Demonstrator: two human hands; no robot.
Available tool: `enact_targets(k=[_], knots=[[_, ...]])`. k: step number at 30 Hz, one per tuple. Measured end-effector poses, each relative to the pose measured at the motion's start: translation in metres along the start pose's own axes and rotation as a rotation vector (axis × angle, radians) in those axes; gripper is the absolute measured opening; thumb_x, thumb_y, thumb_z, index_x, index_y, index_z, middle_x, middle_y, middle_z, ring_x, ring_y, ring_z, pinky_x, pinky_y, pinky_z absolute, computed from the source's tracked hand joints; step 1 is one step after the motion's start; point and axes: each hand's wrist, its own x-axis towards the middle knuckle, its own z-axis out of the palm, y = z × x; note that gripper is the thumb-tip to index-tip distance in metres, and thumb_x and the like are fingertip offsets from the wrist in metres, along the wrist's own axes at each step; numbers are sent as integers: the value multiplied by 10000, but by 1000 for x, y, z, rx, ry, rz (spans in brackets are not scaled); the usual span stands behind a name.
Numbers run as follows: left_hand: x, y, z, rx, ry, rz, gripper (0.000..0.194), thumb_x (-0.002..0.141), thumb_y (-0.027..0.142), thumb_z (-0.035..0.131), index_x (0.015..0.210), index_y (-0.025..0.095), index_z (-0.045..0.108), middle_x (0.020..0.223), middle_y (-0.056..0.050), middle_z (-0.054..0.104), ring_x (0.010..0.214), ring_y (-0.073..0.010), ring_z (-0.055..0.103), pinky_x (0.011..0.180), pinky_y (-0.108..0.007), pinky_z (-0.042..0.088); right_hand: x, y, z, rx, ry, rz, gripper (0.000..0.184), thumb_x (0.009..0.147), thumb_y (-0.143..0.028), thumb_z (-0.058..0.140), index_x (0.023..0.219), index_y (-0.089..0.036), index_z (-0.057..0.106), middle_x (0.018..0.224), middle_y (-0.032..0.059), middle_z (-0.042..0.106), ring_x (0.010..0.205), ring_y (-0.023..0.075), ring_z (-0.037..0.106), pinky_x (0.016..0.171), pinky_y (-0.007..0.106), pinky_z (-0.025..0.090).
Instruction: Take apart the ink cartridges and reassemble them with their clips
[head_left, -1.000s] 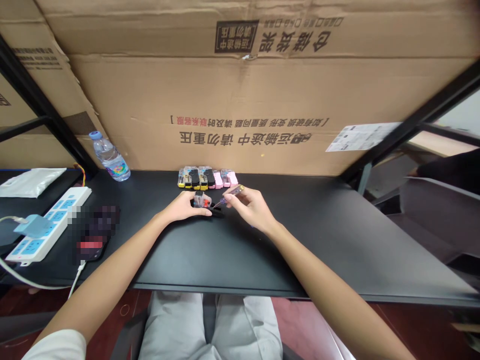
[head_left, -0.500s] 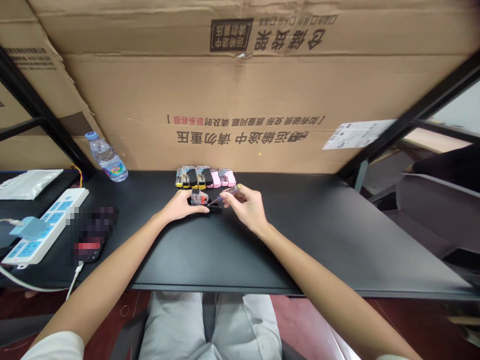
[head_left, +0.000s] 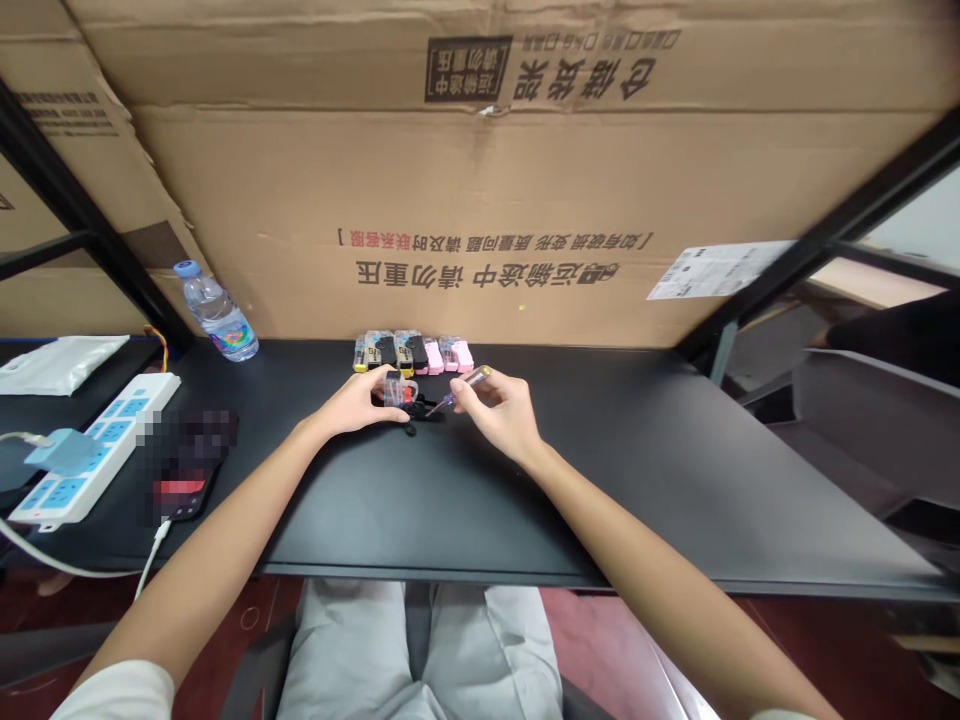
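Observation:
My left hand point(head_left: 358, 405) is closed around a small clear plastic device point(head_left: 395, 390) with black and orange parts, close above the table. Between the fingers of my right hand point(head_left: 501, 412) is a screwdriver point(head_left: 474, 378) with a translucent handle; its thin shaft points down and left at the device. Whether the tip touches it I cannot tell. Black parts show under the device, and a small black round piece point(head_left: 410, 430) is just below my left thumb. Behind my hands stands a row of similar clear devices point(head_left: 382, 350) with black, yellow and pink parts.
A water bottle point(head_left: 219, 315) stands at the back left of the black table point(head_left: 600, 500). A white power strip point(head_left: 101, 450) and a phone point(head_left: 195, 470) with a cable lie to the left. A cardboard sheet point(head_left: 480, 190) walls off the back.
My right hand has moved slightly right, drawing the screwdriver back from the device. My left hand has shifted a little left, and the small black round piece shows below it.

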Motion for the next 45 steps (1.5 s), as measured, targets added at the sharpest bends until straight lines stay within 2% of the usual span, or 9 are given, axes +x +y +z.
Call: enact_targets(k=[4,10,16,21,25,29,32,37,45], knots=[[-1,-1,-6,-25,74,-19,586,793,489,907,1239,187,675,1171,-121,817,998,-299,800,968,-461,632,-4,1,4,-17,-123,-31,351,1000,-547,699,863,-226,741,815,57,802,680,219,759,702,372,662],[1,5,-9,-143,249,1,718,808,475,888,1396,162,621,1275,-161,797,1140,-322,786,1031,-462,617,-7,1,13,-85,-267,-101,293,1026,-485,673,900,-237,765,893,54,819,731,214,761,753,362,637],[2,5,-9,-174,339,5,661,828,463,865,1352,172,588,1265,-153,800,1137,-300,788,1054,-445,610,1,10,0,-224,-151,-115,301,1017,-464,679,846,-222,733,802,44,792,678,218,729,724,355,590],[2,5,-7,-204,313,-12,626,897,459,792,1401,204,524,1292,-149,784,1064,-270,797,850,-357,667,9,8,-12,-140,10,-56,300,1067,-465,589,930,-223,702,888,58,770,820,237,741,833,379,593],[1,10,2,-177,259,-42,676,921,475,766,1481,237,471,1366,-147,747,970,-248,796,665,-287,643,7,-1,-8,-209,-31,-120,212,1079,-348,537,1111,-244,719,1097,99,709,926,243,704,858,397,590],[0,15,17,-201,196,2,651,961,458,734,1508,241,456,1446,-157,703,1123,-272,783,871,-354,666,1,1,3,-265,-147,-151,215,1016,-359,660,1198,-267,728,1310,146,602,1127,289,677,877,419,615],[0,16,26,-220,167,25,592,972,462,726,1470,234,502,1433,-152,707,1198,-281,761,964,-377,645,-1,10,7,-253,-199,-157,194,985,-384,726,1139,-267,710,1329,138,618,1213,303,668,991,457,600],[2,12,31,-192,215,31,500,964,482,725,1357,198,604,1267,-127,775,1104,-276,770,940,-388,631,1,19,9,-173,-239,-163,108,1017,-359,685,1006,-252,696,1176,111,721,1071,279,710,924,440,597],[3,10,29,-74,218,58,424,1033,514,618,1307,193,657,1184,-97,790,1034,-267,760,959,-386,600,1,19,13,-147,-220,-143,180,1022,-419,678,989,-247,721,1141,113,756,983,265,718,843,404,581]])
